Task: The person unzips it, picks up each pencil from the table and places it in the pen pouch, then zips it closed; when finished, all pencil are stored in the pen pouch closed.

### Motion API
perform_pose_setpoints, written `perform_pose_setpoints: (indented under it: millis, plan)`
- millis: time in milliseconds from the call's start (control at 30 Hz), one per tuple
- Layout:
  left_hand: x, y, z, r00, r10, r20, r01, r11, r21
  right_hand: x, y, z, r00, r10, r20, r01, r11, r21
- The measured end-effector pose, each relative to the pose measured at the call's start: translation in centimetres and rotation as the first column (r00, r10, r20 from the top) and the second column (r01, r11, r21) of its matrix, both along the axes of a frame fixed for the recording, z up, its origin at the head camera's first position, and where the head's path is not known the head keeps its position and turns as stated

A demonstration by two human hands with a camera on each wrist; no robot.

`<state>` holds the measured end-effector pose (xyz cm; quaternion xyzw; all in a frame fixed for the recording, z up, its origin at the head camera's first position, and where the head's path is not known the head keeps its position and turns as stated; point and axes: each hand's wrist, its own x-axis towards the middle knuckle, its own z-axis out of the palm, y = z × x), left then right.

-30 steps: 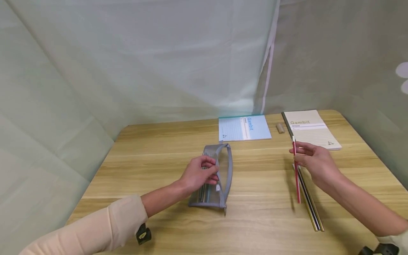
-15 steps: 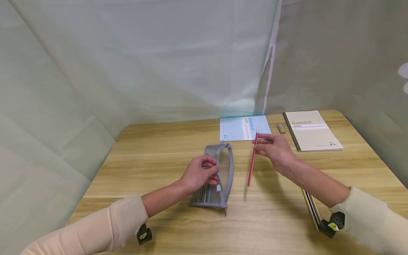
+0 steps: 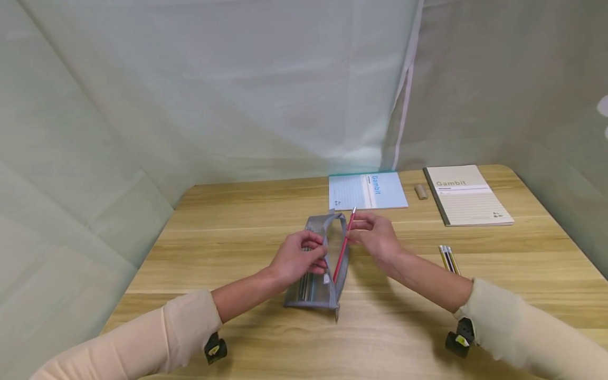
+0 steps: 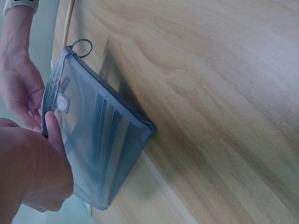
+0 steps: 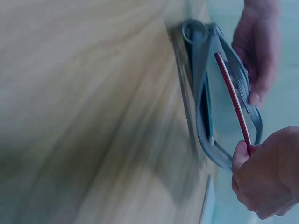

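A grey see-through mesh pencil case point(image 3: 317, 291) stands on the table with its zip side spread apart, and several pencils show through its wall point(image 4: 110, 140). My left hand point(image 3: 298, 258) pinches the near edge of that mouth between thumb and fingers. In my right hand point(image 3: 377, 237) is a red pencil point(image 3: 343, 253) with a silver end, gripped near its top. The pencil slants down, its lower end within the mouth of the case. In the right wrist view the red pencil point(image 5: 233, 98) lies between the two zip edges, the right hand point(image 5: 266, 175) at its other end.
Several striped pencils point(image 3: 448, 258) lie on the wooden table point(image 3: 214, 232) at right, partly hidden under the right forearm. Toward the back are a blue notebook point(image 3: 368, 191), a small brown eraser-like block point(image 3: 420, 191) and a cream notebook point(image 3: 470, 195). Curtains enclose the table.
My right hand has carried the red pencil leftward from beside the striped pencils to the case, its lower end now in the mouth. The left hand keeps its hold there.
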<state>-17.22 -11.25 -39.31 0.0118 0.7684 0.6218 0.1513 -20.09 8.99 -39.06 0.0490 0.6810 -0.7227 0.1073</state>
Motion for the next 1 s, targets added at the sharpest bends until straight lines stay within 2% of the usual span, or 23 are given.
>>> perform_pose_setpoints:
  millis: [267,767,867,1000]
  plan:
    - [0.1,0.1,0.2,1.0,0.004,-0.008,-0.004,1.0,0.004,1.3,-1.4,-0.8,1.0,-0.009,0.009,0.009,1.0,0.007]
    - [0.1,0.2,0.2,1.0,-0.021,0.001,0.021,0.999,-0.024,1.3,-2.9,-1.7,1.0,-0.004,0.005,0.003,0.999,0.051]
    - [0.1,0.2,0.3,1.0,-0.015,-0.004,0.015,1.0,-0.027,1.3,-3.0,-1.8,1.0,0.01,-0.014,-0.009,0.997,0.072]
    - [0.1,0.3,0.2,1.0,-0.009,-0.018,0.008,1.0,-0.025,1.7,-2.9,-1.9,0.995,0.062,-0.082,-0.049,0.987,0.152]
